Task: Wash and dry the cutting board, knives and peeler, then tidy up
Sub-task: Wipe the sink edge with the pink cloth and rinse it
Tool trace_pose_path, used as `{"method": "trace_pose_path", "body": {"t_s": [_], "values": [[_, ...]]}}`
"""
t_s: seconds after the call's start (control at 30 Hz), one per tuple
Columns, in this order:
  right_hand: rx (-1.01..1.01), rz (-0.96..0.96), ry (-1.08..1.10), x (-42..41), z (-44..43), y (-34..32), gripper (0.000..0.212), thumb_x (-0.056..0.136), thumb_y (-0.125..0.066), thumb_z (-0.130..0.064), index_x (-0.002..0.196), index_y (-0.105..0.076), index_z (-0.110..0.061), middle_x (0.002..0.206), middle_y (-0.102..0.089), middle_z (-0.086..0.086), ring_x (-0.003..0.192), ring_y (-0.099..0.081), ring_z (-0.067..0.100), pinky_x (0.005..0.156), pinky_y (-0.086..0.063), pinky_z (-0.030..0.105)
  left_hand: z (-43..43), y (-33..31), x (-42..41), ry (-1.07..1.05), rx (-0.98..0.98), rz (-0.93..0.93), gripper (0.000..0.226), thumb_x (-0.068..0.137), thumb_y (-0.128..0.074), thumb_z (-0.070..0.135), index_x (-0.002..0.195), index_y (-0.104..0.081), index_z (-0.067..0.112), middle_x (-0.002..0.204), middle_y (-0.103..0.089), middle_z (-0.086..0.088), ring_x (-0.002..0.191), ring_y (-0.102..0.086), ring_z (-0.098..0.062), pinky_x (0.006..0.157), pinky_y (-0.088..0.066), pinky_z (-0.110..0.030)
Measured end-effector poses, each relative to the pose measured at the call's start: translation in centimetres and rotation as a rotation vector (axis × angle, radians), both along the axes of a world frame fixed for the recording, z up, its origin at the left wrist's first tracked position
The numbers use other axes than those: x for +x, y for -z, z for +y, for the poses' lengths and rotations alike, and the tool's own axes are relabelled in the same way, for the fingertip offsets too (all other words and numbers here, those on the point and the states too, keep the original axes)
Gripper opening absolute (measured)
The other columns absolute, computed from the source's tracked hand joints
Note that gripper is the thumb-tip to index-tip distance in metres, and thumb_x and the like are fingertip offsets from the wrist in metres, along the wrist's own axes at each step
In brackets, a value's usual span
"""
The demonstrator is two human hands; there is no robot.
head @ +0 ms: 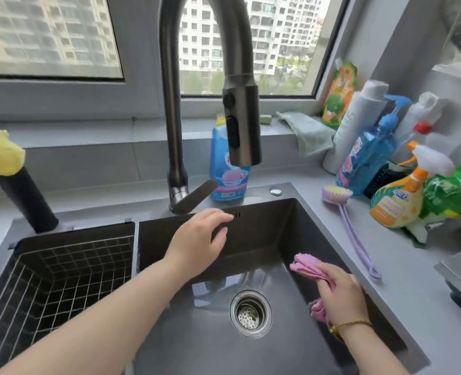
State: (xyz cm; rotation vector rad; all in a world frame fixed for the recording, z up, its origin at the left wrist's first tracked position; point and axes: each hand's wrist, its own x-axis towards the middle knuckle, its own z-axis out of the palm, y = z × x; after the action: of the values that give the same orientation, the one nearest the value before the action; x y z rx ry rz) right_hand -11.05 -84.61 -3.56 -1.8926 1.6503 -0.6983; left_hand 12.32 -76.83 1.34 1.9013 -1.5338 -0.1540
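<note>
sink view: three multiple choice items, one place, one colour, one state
1. Where does the purple brush lie? A in the basin B on the counter C on the windowsill
2. What colour is the cloth in the right hand? A pink B yellow C blue
3. How is the left hand? A gripping a knife B open, holding nothing C wrapped in a towel
Answers: 1 B, it lies flat right of the sink; 2 A, pink folds stick out of the grip; 3 B, relaxed and empty.
</note>
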Motion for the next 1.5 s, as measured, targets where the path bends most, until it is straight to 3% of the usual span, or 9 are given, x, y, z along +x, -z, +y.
{"method": "trace_pose_path", "body": {"t_s": [0.17,0.23,0.37,0.5,0.63,0.77,0.93,1.23,1.5], "values": [[-0.048,0.005,-0.121,3.6,-4.5,0.2,0.032,0.092,-0.047,-0.004,0.12,-0.06,-0.011,0.119,-0.058,0.008,0.096,-0.046,0.016,0.091,-0.045,0.027,-8.0,-3.5,1.4,-0.167,-0.109,0.244,0.034,0.09,-0.055,0.014,0.123,-0.053,0.012,0.107,-0.059,0.006,0.09,-0.052,-0.003,0.072,-0.029,0.006],[-0.07,-0.01,-0.164,4.9,-6.8,0.9,0.033,0.092,-0.047,-0.005,0.122,-0.059,-0.011,0.122,-0.059,0.006,0.108,-0.046,0.019,0.095,-0.042,0.027,-10.7,-3.3,2.9,-0.29,-0.116,0.37,0.052,0.081,-0.066,0.031,0.126,-0.044,0.018,0.108,-0.053,0.012,0.099,-0.049,0.004,0.084,-0.032,0.003],[-0.127,-0.063,-0.199,7.0,-11.0,1.6,0.034,0.091,-0.047,-0.004,0.122,-0.059,-0.011,0.122,-0.059,0.005,0.109,-0.046,0.02,0.091,-0.04,0.025,-15.0,-5.1,4.7,-0.43,-0.18,0.281,0.08,0.083,-0.063,0.041,0.145,-0.022,0.012,0.145,-0.034,-0.006,0.132,-0.033,-0.019,0.112,-0.025,-0.036],[-0.293,-0.086,-0.154,8.5,-15.1,2.1,0.032,0.085,-0.05,0.006,0.112,-0.065,-0.004,0.114,-0.065,0.012,0.097,-0.051,0.033,0.08,-0.037,0.027,-18.1,-8.1,5.5,-0.263,-0.118,0.515,0.056,0.089,-0.059,0.025,0.138,-0.037,0.011,0.131,-0.051,-0.011,0.103,-0.055,-0.016,0.081,-0.047,-0.025],[-0.441,0.024,-0.142,10.0,-20.7,2.1,0.035,0.07,-0.043,0.002,0.092,-0.07,0.0,0.095,-0.07,0.019,0.073,-0.06,0.04,0.07,-0.029,0.026,-19.7,-7.6,5.5,-0.233,-0.146,0.41,0.044,0.085,-0.063,0.013,0.127,-0.049,0.009,0.098,-0.057,0.002,0.082,-0.055,-0.008,0.071,-0.046,-0.015],[-0.149,0.421,-0.22,10.4,-23.7,2.2,0.044,0.088,-0.041,-0.005,0.13,-0.046,-0.014,0.138,-0.042,0.006,0.117,-0.038,0.031,0.095,-0.029,0.028,-20.0,-7.2,6.3,-0.229,-0.247,0.347,0.037,0.085,-0.063,0.008,0.121,-0.054,0.008,0.081,-0.054,0.012,0.072,-0.051,0.001,0.061,-0.044,-0.004],[-0.03,0.453,-0.246,14.8,-23.8,1.4,0.045,0.089,-0.04,-0.007,0.133,-0.04,-0.015,0.137,-0.037,0.007,0.123,-0.031,0.028,0.103,-0.031,0.034,-19.4,-8.6,7.3,-0.216,-0.389,0.376,0.034,0.088,-0.058,0.007,0.121,-0.05,0.006,0.082,-0.054,0.01,0.069,-0.055,0.004,0.065,-0.048,-0.007],[-0.161,0.399,-0.804,23.1,-17.0,1.7,0.044,0.09,-0.038,-0.005,0.132,-0.046,-0.014,0.139,-0.04,0.006,0.125,-0.033,0.026,0.1,-0.034,0.033,-18.2,-9.8,9.4,-0.289,-0.5,0.331,0.018,0.089,-0.058,0.015,0.103,-0.047,0.018,0.087,-0.053,0.014,0.072,-0.057,0.009,0.073,-0.05,-0.012],[-0.227,0.146,-1.141,18.6,-15.3,2.6,0.029,0.088,-0.053,-0.005,0.113,-0.066,-0.011,0.129,-0.058,0.002,0.112,-0.045,0.028,0.097,-0.034,0.022,-17.4,-9.0,9.2,-0.304,-0.468,0.356,0.028,0.09,-0.057,0.017,0.116,-0.05,0.011,0.089,-0.054,0.015,0.077,-0.057,0.005,0.074,-0.051,-0.012]]}}
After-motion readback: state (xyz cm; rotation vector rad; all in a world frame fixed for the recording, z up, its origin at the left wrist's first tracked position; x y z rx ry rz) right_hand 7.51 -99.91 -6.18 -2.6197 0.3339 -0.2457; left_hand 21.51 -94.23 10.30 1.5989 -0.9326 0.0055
